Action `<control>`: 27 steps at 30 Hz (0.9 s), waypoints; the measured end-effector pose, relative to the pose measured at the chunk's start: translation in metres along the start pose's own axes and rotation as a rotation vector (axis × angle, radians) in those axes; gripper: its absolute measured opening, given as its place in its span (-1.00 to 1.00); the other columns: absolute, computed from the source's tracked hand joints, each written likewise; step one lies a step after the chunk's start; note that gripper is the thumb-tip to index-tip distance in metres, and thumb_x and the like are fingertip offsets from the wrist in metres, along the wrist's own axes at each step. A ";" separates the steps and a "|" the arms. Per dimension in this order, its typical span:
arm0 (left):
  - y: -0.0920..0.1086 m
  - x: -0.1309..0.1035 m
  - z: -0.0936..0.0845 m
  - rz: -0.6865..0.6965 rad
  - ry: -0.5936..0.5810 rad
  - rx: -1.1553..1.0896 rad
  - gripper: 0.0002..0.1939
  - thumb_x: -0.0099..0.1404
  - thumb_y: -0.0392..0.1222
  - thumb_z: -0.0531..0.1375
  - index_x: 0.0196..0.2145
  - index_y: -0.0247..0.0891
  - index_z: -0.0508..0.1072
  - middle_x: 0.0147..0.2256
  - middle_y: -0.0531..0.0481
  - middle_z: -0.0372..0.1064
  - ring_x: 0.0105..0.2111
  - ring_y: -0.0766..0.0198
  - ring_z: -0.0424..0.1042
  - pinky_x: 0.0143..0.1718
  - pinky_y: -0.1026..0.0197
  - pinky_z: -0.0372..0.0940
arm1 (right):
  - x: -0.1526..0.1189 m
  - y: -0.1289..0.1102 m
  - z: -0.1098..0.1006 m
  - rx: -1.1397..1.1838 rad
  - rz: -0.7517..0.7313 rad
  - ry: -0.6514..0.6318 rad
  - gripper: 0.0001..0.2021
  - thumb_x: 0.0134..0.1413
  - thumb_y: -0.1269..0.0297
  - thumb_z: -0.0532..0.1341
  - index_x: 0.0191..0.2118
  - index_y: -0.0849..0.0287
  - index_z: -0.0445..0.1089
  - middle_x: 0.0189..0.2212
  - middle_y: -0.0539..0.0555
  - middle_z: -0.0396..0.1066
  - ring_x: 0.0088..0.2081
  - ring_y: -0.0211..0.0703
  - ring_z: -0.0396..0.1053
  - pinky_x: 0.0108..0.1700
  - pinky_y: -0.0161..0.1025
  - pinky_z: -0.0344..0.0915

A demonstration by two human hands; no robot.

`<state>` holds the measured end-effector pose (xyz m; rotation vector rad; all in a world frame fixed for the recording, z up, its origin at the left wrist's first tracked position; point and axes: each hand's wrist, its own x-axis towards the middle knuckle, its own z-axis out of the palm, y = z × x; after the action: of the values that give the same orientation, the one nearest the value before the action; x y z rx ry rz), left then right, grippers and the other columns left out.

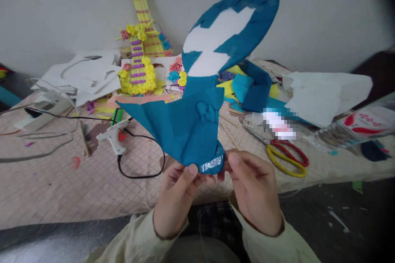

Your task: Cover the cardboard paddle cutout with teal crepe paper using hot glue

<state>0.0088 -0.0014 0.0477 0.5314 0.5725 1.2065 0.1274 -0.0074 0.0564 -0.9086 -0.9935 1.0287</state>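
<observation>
Hands [177, 191] [256, 191] at cutout [191, 131]; thumbs [186, 178] uppermost

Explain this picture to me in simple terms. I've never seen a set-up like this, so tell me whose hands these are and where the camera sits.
There is no machine here. The one picture comes from a camera worn on a person's head, looking forward and down, so the left hand and right hand are the wearer's own. Both hold the lower end of a blue and white shape, near a shiny strip. On the cloth-covered table lie a white glue gun to the left and scissors with red and yellow handles to the right. Farther back are white cut-out sheets and a yellow craft piece trimmed with flowers.
</observation>
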 end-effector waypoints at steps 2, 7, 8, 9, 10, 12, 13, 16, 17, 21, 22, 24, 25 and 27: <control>-0.001 -0.001 0.000 0.004 -0.022 -0.006 -0.96 0.06 -0.25 0.26 -0.51 -0.26 0.50 -0.52 0.05 0.46 -0.52 0.38 0.42 -0.41 0.36 0.32 | 0.000 0.001 0.000 0.006 -0.003 0.027 -0.89 -0.01 0.34 0.20 -0.50 0.12 0.44 -0.66 -0.05 0.39 -0.63 -0.31 0.29 -0.61 -0.33 0.24; -0.002 -0.001 -0.002 0.048 0.003 0.070 -0.94 0.07 -0.23 0.26 -0.51 -0.27 0.50 -0.53 0.02 0.47 -0.53 0.38 0.41 -0.43 0.36 0.31 | 0.002 0.004 -0.003 0.026 0.064 0.025 -0.93 -0.07 0.33 0.24 -0.50 0.14 0.46 -0.65 -0.03 0.37 -0.63 -0.32 0.26 -0.61 -0.33 0.22; -0.002 -0.001 -0.003 0.068 0.016 0.096 -0.94 0.06 -0.23 0.26 -0.50 -0.27 0.50 -0.54 0.02 0.47 -0.53 0.37 0.41 -0.43 0.36 0.30 | 0.003 0.005 -0.004 0.032 0.087 0.023 -0.92 -0.07 0.32 0.24 -0.50 0.15 0.46 -0.65 -0.03 0.37 -0.63 -0.32 0.26 -0.61 -0.32 0.22; -0.003 -0.001 -0.005 0.090 0.027 0.127 -0.93 0.07 -0.22 0.26 -0.49 -0.26 0.49 -0.54 0.03 0.46 -0.53 0.36 0.41 -0.43 0.35 0.30 | 0.003 0.006 -0.005 0.037 0.105 0.024 -0.91 -0.07 0.30 0.24 -0.50 0.15 0.46 -0.64 -0.02 0.37 -0.63 -0.32 0.25 -0.60 -0.32 0.22; -0.004 -0.001 -0.006 0.117 0.033 0.164 -0.93 0.08 -0.21 0.25 -0.47 -0.25 0.49 -0.53 0.03 0.46 -0.52 0.36 0.41 -0.42 0.34 0.30 | 0.004 0.007 -0.007 0.040 0.112 0.031 -0.90 -0.06 0.29 0.24 -0.50 0.15 0.46 -0.64 -0.02 0.37 -0.63 -0.32 0.25 -0.60 -0.32 0.22; -0.006 -0.001 -0.009 0.164 0.044 0.238 -0.93 0.10 -0.20 0.23 -0.44 -0.24 0.48 -0.50 0.03 0.46 -0.50 0.35 0.41 -0.37 0.31 0.31 | 0.004 0.009 -0.009 0.021 0.101 0.051 -0.88 -0.06 0.27 0.24 -0.51 0.15 0.46 -0.64 -0.02 0.37 -0.64 -0.33 0.25 -0.60 -0.32 0.21; -0.007 -0.001 -0.011 0.177 0.049 0.270 -0.93 0.11 -0.20 0.22 -0.43 -0.24 0.47 -0.48 0.03 0.46 -0.49 0.34 0.41 -0.35 0.29 0.31 | 0.004 0.010 -0.010 -0.004 0.091 0.064 -0.89 -0.08 0.27 0.25 -0.51 0.15 0.46 -0.65 -0.02 0.37 -0.64 -0.32 0.25 -0.61 -0.32 0.21; -0.010 -0.001 -0.015 0.188 0.059 0.323 -0.91 0.14 -0.21 0.21 -0.39 -0.25 0.46 -0.45 0.01 0.46 -0.44 0.30 0.43 -0.29 0.23 0.32 | 0.004 0.011 -0.010 -0.089 0.068 0.117 -0.94 -0.15 0.30 0.29 -0.50 0.16 0.47 -0.68 -0.03 0.37 -0.65 -0.31 0.24 -0.63 -0.33 0.21; -0.011 -0.001 -0.016 0.182 0.059 0.331 -0.91 0.15 -0.21 0.19 -0.37 -0.26 0.46 -0.45 0.00 0.46 -0.42 0.28 0.43 -0.28 0.22 0.32 | 0.004 0.012 -0.010 -0.106 0.063 0.137 -0.95 -0.16 0.31 0.30 -0.49 0.16 0.47 -0.68 -0.03 0.37 -0.65 -0.31 0.25 -0.64 -0.33 0.21; -0.014 -0.002 -0.020 0.187 0.030 0.323 -0.91 0.18 -0.23 0.17 -0.34 -0.24 0.46 -0.41 -0.01 0.47 -0.36 0.27 0.44 -0.23 0.19 0.32 | 0.005 0.016 -0.009 -0.115 0.054 0.202 -0.96 -0.18 0.32 0.31 -0.50 0.16 0.48 -0.71 -0.04 0.36 -0.66 -0.31 0.26 -0.65 -0.34 0.21; -0.014 -0.002 -0.021 0.199 0.020 0.315 -0.90 0.18 -0.23 0.17 -0.33 -0.23 0.45 -0.39 0.00 0.48 -0.35 0.27 0.44 -0.22 0.19 0.31 | 0.005 0.017 -0.009 -0.108 0.059 0.209 -0.95 -0.18 0.32 0.31 -0.50 0.17 0.48 -0.71 -0.04 0.36 -0.67 -0.31 0.26 -0.65 -0.34 0.21; -0.015 -0.001 -0.021 0.224 -0.006 0.296 -0.87 0.15 -0.19 0.19 -0.30 -0.21 0.45 -0.37 0.01 0.48 -0.34 0.26 0.44 -0.22 0.19 0.32 | 0.005 0.020 -0.008 -0.094 0.071 0.220 -0.95 -0.17 0.32 0.30 -0.50 0.17 0.48 -0.71 -0.03 0.37 -0.67 -0.31 0.26 -0.65 -0.33 0.21; -0.016 0.000 -0.020 0.228 -0.010 0.294 -0.83 0.13 -0.17 0.21 -0.28 -0.21 0.44 -0.37 0.01 0.48 -0.35 0.26 0.44 -0.24 0.19 0.33 | 0.004 0.021 -0.007 -0.092 0.077 0.225 -0.95 -0.17 0.32 0.30 -0.51 0.17 0.48 -0.71 -0.03 0.37 -0.67 -0.31 0.26 -0.64 -0.33 0.21; -0.015 0.003 -0.017 0.215 0.037 0.321 -0.75 0.06 -0.15 0.26 -0.27 -0.24 0.42 -0.38 -0.01 0.47 -0.39 0.26 0.45 -0.31 0.21 0.35 | 0.004 0.024 -0.005 -0.091 0.088 0.234 -0.94 -0.17 0.32 0.30 -0.52 0.18 0.47 -0.70 -0.03 0.38 -0.66 -0.30 0.27 -0.63 -0.32 0.22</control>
<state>0.0086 -0.0012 0.0252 0.8611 0.7620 1.3375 0.1272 0.0016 0.0331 -1.1289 -0.8153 0.9314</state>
